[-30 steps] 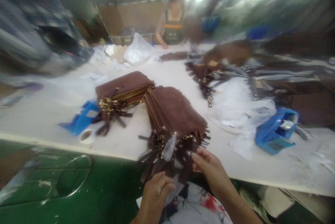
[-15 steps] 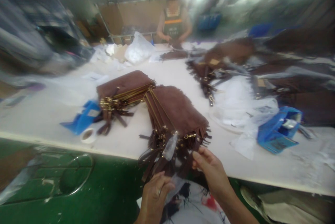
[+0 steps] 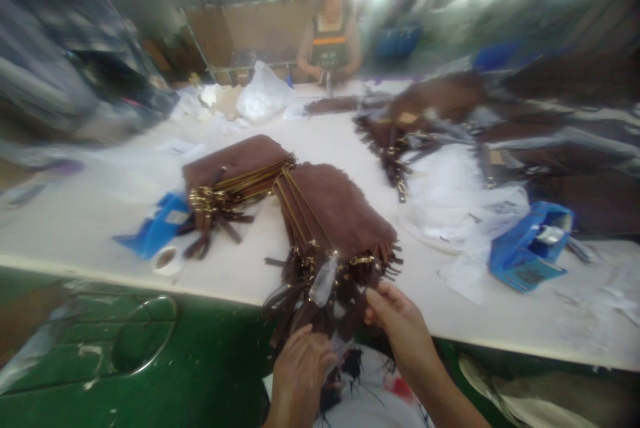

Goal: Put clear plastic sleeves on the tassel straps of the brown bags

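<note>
A stack of fringed brown pouches lies at the near edge of the white table, its dark straps hanging over. The hands are apart: the right hand pinches a strap between thumb and fingers; whether the left hand, by the strap ends, grips anything, I cannot tell. A second pouch stack and a tape roll lie leftward.

No legible text. Pale lettering on dark apron is too blurred; dark print on blue box, likewise unreadable.
</note>
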Motion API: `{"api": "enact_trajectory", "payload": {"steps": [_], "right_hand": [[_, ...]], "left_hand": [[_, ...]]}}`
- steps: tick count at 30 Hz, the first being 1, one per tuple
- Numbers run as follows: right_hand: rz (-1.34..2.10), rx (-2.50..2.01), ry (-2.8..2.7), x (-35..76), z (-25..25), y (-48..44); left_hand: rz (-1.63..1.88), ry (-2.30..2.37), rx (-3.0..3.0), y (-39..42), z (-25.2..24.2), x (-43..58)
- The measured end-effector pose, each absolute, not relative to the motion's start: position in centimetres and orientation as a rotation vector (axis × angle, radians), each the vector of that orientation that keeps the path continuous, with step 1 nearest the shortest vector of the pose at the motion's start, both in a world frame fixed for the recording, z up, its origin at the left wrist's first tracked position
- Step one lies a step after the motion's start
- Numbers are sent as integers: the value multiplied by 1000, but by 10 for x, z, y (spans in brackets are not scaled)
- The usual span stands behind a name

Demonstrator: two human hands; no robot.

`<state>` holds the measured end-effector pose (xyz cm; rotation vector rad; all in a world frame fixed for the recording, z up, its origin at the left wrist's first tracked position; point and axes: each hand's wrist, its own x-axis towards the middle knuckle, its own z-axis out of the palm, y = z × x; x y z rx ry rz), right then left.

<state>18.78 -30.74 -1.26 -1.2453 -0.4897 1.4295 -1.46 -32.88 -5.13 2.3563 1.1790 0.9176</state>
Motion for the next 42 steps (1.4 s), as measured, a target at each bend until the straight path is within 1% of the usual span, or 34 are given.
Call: {"api": "enact_trajectory", "payload": {"steps": [5, 13, 16, 19, 23, 31, 37, 42], "right_hand": [[1419, -1264, -495, 187, -13, -307], [1442, -1280, -575, 189, -16, -309], [1465, -1240, -501, 186, -18, -309], [1473, -1232, -475, 186, -20, -308], [1521, -1236, -570, 190, -20, -308], [1510, -1266, -629, 193, -25, -307], [1490, -1288, -616, 187, -35, -308], [1557, -1239, -666, 174, -45, -317]], "left_hand": [[842, 1256, 2366, -329, -41, -12], [917, 1250, 2376, -329, -39, -8], [883, 1395, 2131, -334, -38, -3], [757, 1560, 1692, -336, -34, 5], [700, 1464, 1318, -334, -32, 11], [783, 1220, 981, -335, -38, 23], [815, 1221, 743, -330, -40, 35], [856, 1272, 736, -321, -43, 39]]}}
